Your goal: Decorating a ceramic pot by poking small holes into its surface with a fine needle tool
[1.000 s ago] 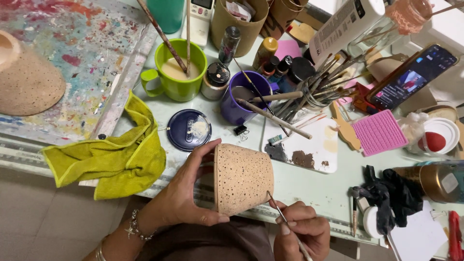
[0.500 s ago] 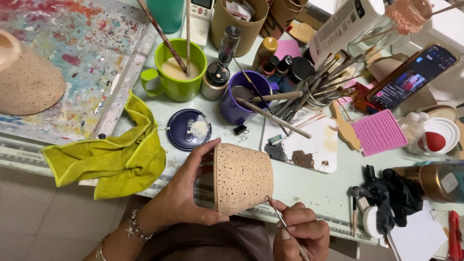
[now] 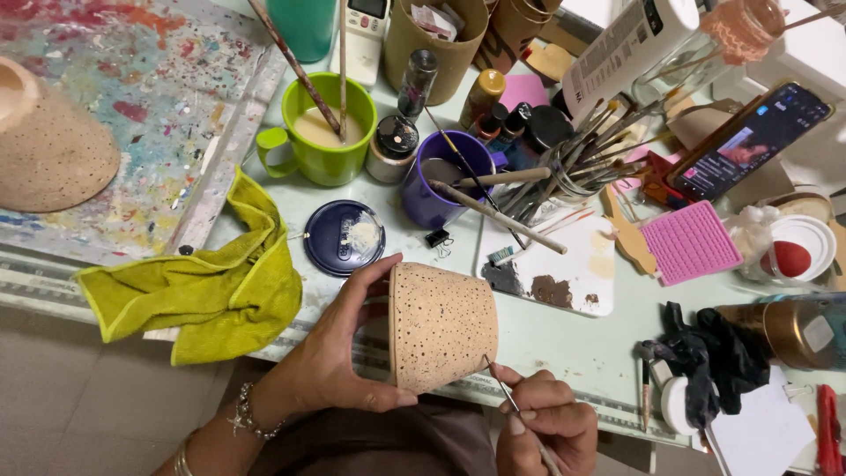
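Seen from above: left hand (image 3: 339, 357) cradling a speckled tan clay pot (image 3: 441, 326) on its side just above the near edge of the bench (image 3: 564, 339), fingers (image 3: 374, 278) curled round the rim, opening hidden behind the palm. Right hand (image 3: 546, 427), partly cut off below, pinching a thin brush (image 3: 502, 388), tip touching the pot's lower wall. Yellow-green cloth (image 3: 207, 291) lying to the left.

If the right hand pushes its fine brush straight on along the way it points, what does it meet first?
Most likely the speckled pot: the brush in the right hand angles up-left, tip at or almost on the pot's lower wall; actual contact is unclear.
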